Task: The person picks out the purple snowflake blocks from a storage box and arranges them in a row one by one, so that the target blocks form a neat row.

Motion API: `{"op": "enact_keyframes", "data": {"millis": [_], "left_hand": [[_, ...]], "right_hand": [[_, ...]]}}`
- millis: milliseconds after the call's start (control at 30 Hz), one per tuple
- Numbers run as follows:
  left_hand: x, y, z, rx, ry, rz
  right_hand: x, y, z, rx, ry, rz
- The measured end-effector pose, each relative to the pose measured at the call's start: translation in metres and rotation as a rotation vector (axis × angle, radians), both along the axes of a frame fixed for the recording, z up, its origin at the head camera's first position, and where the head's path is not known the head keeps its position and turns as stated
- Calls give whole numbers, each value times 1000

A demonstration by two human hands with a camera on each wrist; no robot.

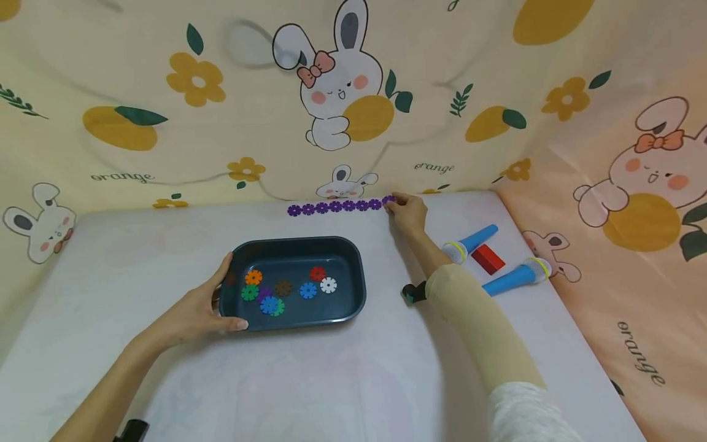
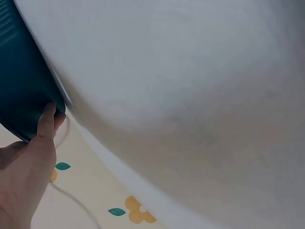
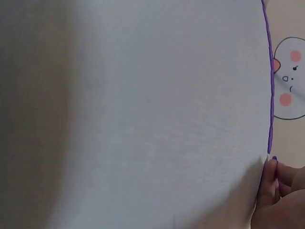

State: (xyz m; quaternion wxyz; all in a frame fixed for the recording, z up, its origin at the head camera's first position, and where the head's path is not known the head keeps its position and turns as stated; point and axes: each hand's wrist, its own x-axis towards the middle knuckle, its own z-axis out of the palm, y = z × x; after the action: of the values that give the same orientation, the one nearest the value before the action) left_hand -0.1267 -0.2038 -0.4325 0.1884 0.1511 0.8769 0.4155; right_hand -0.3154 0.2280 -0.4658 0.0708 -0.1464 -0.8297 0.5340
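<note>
A dark blue-grey tray [image 1: 349, 270] sits on the white table, holding several loose notched flower-shaped discs in orange, green, blue, brown, purple, red and white. My left hand [image 1: 194, 312] grips its left end, thumb at the near corner and fingers round the side; the left wrist view also shows this hand [image 2: 33, 164] on the tray's edge. Along the table's back edge runs a row of several purple flower discs [image 1: 335, 207]. At that row's right end my right hand [image 1: 410, 215] pinches a purple disc, mostly hidden by the fingertips in the right wrist view.
Right of my right forearm lie two blue toy microphones [image 1: 510, 280] with a red block [image 1: 488, 259] between them. A black device [image 1: 413, 293] shows beside that forearm. Behind the table hangs a rabbit-and-orange patterned cloth [image 1: 265, 123], which continues along the right side.
</note>
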Motion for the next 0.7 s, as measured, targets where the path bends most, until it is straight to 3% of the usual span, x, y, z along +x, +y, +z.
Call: {"op": "enact_keyframes", "data": {"millis": [400,600,700], "left_hand": [[3,1,0,5,-12,2],[1,1,0,-24,0,1],[0,0,-1,-36,1,4]], "right_hand": [[0,1,4,64,-65,-30],[3,0,8,42,-72,-32],[7,-6,12,-17,-44,13]]}}
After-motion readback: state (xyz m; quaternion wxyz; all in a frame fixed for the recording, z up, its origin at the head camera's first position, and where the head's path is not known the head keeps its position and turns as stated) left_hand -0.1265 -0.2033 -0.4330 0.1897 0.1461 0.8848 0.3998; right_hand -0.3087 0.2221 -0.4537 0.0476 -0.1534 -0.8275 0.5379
